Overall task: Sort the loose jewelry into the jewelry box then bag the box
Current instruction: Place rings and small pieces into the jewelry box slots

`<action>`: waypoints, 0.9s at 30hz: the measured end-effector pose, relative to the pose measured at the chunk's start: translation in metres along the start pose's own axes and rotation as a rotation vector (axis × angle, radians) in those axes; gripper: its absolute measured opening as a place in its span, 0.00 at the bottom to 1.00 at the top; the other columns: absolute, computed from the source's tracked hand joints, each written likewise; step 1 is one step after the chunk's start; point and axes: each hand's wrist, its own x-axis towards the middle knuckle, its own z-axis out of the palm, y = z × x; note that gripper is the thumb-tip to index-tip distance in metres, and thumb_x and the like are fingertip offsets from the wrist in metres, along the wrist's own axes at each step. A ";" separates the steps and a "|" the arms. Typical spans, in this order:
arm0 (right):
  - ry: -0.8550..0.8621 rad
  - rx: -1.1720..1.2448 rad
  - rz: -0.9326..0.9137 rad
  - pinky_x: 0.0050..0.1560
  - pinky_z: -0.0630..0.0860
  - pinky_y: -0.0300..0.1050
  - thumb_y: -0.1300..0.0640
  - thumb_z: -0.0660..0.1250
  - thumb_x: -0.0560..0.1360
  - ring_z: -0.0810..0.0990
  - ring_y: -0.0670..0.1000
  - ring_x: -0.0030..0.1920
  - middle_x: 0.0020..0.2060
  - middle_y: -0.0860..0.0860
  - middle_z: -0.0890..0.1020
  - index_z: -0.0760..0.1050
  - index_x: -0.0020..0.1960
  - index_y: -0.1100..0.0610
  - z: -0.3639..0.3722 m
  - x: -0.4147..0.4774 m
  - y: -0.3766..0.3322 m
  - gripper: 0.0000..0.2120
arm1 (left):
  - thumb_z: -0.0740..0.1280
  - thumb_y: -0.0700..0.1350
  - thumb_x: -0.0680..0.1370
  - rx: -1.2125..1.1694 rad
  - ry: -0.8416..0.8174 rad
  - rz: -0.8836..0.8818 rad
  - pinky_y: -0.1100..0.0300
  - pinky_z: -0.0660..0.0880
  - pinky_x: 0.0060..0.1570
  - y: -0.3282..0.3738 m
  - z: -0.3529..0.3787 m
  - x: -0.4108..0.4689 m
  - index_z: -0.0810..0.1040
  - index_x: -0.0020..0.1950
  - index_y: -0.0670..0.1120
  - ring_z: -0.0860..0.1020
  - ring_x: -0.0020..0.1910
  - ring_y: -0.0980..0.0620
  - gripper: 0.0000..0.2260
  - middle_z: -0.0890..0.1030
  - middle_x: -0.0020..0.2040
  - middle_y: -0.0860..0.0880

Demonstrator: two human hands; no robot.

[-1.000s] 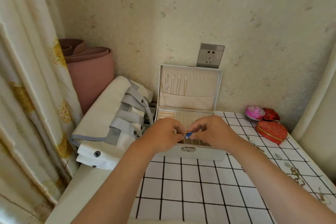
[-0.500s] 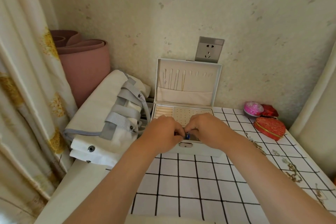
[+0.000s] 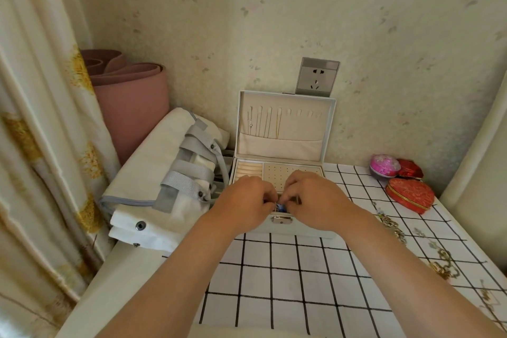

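Note:
A white jewelry box (image 3: 301, 228) stands open against the wall, its lid (image 3: 285, 123) upright with thin chains hanging inside. My left hand (image 3: 244, 204) and my right hand (image 3: 315, 200) meet over the box's front compartments, fingers curled, both pinching a small piece of jewelry with a blue stone (image 3: 281, 208). Much of that piece is hidden by my fingers. Loose gold and silver jewelry (image 3: 392, 226) lies on the checked tablecloth to the right, with more loose pieces (image 3: 444, 266) nearer the table's edge. A white bag with grey straps (image 3: 175, 181) lies folded left of the box.
A pink round box (image 3: 384, 166), a red box (image 3: 410, 169) and a red heart-shaped box (image 3: 410, 195) sit at the back right. A rolled pink mat (image 3: 129, 96) leans in the left corner beside a curtain (image 3: 41, 118). A wall socket (image 3: 317, 77) is above the box.
Both hands have lowered a little with the blue-stone piece, down to the front of the box near its clasp.

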 end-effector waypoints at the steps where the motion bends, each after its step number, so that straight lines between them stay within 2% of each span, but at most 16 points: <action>1: -0.009 0.014 -0.004 0.53 0.73 0.45 0.53 0.68 0.75 0.73 0.45 0.55 0.52 0.40 0.75 0.84 0.51 0.41 0.000 0.000 0.002 0.10 | 0.68 0.47 0.77 -0.003 -0.002 0.013 0.52 0.78 0.51 0.000 0.001 0.001 0.83 0.52 0.54 0.76 0.49 0.55 0.07 0.79 0.46 0.56; 5: -0.035 0.084 0.016 0.52 0.71 0.41 0.57 0.67 0.76 0.75 0.46 0.56 0.54 0.41 0.75 0.84 0.55 0.44 0.002 0.000 0.011 0.12 | 0.68 0.49 0.77 -0.005 -0.017 0.037 0.50 0.76 0.54 -0.001 0.004 0.001 0.81 0.58 0.58 0.73 0.52 0.53 0.10 0.76 0.48 0.55; 7: 0.035 0.182 0.082 0.57 0.74 0.43 0.59 0.66 0.77 0.77 0.46 0.56 0.54 0.42 0.77 0.83 0.56 0.46 -0.001 0.001 0.018 0.12 | 0.67 0.50 0.78 0.032 -0.043 0.045 0.50 0.74 0.55 -0.002 0.006 0.000 0.80 0.60 0.60 0.71 0.54 0.53 0.12 0.75 0.49 0.54; 10: 0.194 0.236 0.194 0.57 0.76 0.45 0.58 0.65 0.79 0.78 0.46 0.54 0.53 0.42 0.80 0.83 0.53 0.45 -0.007 0.002 0.029 0.11 | 0.65 0.52 0.79 0.090 -0.080 0.052 0.50 0.72 0.58 -0.001 0.007 0.000 0.79 0.61 0.61 0.68 0.58 0.52 0.12 0.75 0.54 0.53; 12: 0.238 0.217 0.255 0.57 0.76 0.44 0.58 0.64 0.79 0.78 0.46 0.55 0.55 0.42 0.80 0.82 0.56 0.46 -0.009 0.000 0.036 0.12 | 0.65 0.52 0.80 0.086 -0.075 0.056 0.50 0.72 0.59 0.000 0.008 0.000 0.81 0.59 0.60 0.68 0.59 0.52 0.10 0.75 0.54 0.53; 16: 0.217 0.169 0.321 0.55 0.74 0.42 0.54 0.64 0.80 0.78 0.46 0.54 0.57 0.45 0.80 0.79 0.63 0.47 -0.004 -0.002 0.044 0.13 | 0.63 0.50 0.81 0.060 -0.035 0.055 0.52 0.73 0.57 0.003 0.011 0.003 0.83 0.55 0.56 0.70 0.57 0.53 0.10 0.76 0.53 0.53; 21: 0.170 0.105 0.311 0.50 0.72 0.43 0.47 0.62 0.81 0.78 0.48 0.55 0.59 0.46 0.77 0.76 0.68 0.47 0.005 0.008 0.036 0.16 | 0.64 0.45 0.80 0.034 0.051 -0.004 0.60 0.74 0.50 0.006 0.018 0.011 0.82 0.52 0.57 0.74 0.53 0.55 0.09 0.79 0.50 0.54; 23: 0.162 0.072 0.291 0.49 0.73 0.44 0.48 0.61 0.82 0.79 0.51 0.55 0.59 0.48 0.77 0.77 0.67 0.48 0.007 0.011 0.034 0.16 | 0.65 0.45 0.79 0.051 0.066 -0.005 0.59 0.74 0.50 0.005 0.019 0.013 0.83 0.51 0.57 0.73 0.53 0.56 0.09 0.79 0.49 0.55; 27: 0.163 -0.009 0.305 0.48 0.78 0.50 0.51 0.58 0.83 0.80 0.54 0.49 0.54 0.50 0.77 0.81 0.59 0.53 0.010 0.013 0.032 0.14 | 0.66 0.44 0.78 0.037 0.039 -0.008 0.56 0.76 0.52 0.003 0.019 0.015 0.85 0.49 0.56 0.73 0.55 0.55 0.09 0.78 0.48 0.55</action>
